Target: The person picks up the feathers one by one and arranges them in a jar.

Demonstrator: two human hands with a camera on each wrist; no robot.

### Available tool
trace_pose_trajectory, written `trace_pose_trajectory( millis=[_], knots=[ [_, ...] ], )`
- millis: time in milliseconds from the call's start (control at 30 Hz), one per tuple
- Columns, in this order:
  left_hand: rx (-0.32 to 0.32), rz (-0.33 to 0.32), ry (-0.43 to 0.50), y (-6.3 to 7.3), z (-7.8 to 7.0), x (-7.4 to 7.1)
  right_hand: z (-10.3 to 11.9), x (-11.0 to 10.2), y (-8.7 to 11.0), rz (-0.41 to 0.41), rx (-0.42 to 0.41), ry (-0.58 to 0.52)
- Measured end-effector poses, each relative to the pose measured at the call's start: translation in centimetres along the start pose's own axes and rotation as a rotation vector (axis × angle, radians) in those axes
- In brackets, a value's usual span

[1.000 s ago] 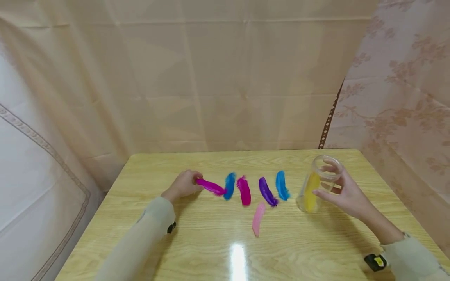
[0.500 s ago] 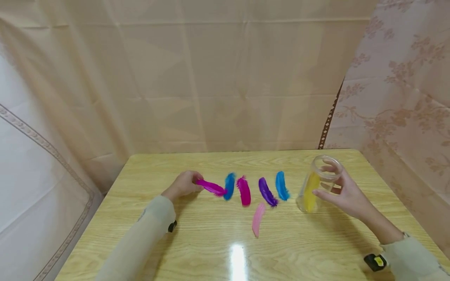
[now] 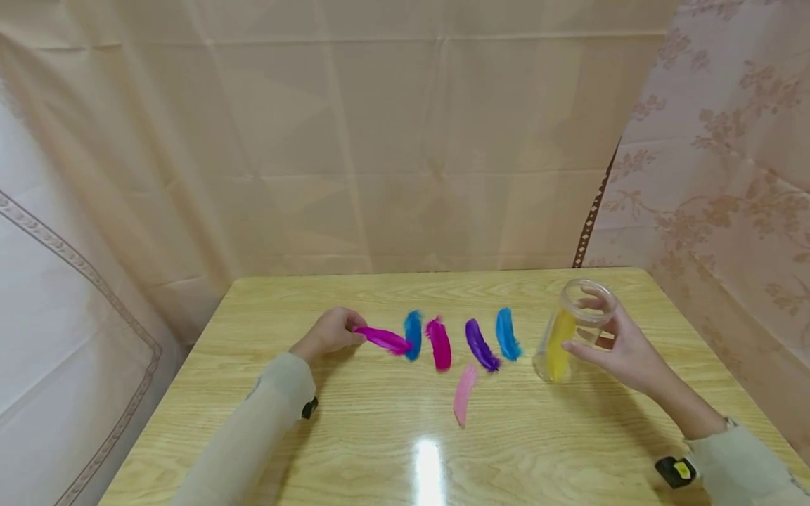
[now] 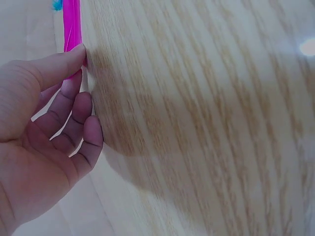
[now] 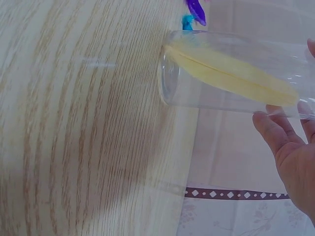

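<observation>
My left hand (image 3: 330, 332) pinches one end of a magenta feather (image 3: 384, 340) between thumb and forefinger. That feather's fluffy end meets a blue feather (image 3: 413, 336) on the table. In the left wrist view the thumb presses the magenta feather (image 4: 72, 27), and the other fingers curl loosely below. Over on the right, my right hand (image 3: 610, 351) grips the upper part of a clear jar (image 3: 543, 362), which stands slightly tilted on the table. A yellow feather (image 3: 561, 344) leans inside the jar; the right wrist view shows this yellow feather (image 5: 236, 76) lengthwise through the wall.
Between the hands lie a deep pink feather (image 3: 440, 346), a purple feather (image 3: 481, 345) and a second blue feather (image 3: 507, 334). A light pink feather (image 3: 465, 396) lies nearer the front. Curtains (image 3: 405, 140) hang behind the wooden table (image 3: 354, 450).
The free end of the magenta feather has shifted slightly to the right, further over the blue feather. My right hand and the jar have stayed in place.
</observation>
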State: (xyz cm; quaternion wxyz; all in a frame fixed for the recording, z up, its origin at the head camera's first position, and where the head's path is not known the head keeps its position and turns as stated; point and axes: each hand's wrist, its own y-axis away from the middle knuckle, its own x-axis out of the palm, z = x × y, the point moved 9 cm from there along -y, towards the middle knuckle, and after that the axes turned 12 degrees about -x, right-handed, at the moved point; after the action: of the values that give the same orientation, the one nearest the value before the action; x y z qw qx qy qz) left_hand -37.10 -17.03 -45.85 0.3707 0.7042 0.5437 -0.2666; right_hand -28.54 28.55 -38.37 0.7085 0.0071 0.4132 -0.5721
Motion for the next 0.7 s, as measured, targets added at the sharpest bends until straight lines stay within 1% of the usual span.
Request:
trace_pose_trajectory(
  millis=[200, 333, 533, 700],
  knots=[
    [0.044, -0.004, -0.022, 0.31, -0.53, -0.13, 0.02, -0.03, 0.07, -0.001, -0.005, -0.013],
    [0.061, -0.002, -0.02, 0.5, -0.6, -0.05, -0.05, 0.06, 0.2, 0.002, -0.002, -0.004],
    [0.056, -0.009, -0.032, 0.72, -0.49, -0.1, 0.07, 0.12, 0.08, 0.0, -0.002, -0.006],
    [0.042, 0.004, -0.022, 0.83, -0.53, -0.16, 0.3, 0.06, -0.01, -0.006, 0.006, -0.017]
  ],
)
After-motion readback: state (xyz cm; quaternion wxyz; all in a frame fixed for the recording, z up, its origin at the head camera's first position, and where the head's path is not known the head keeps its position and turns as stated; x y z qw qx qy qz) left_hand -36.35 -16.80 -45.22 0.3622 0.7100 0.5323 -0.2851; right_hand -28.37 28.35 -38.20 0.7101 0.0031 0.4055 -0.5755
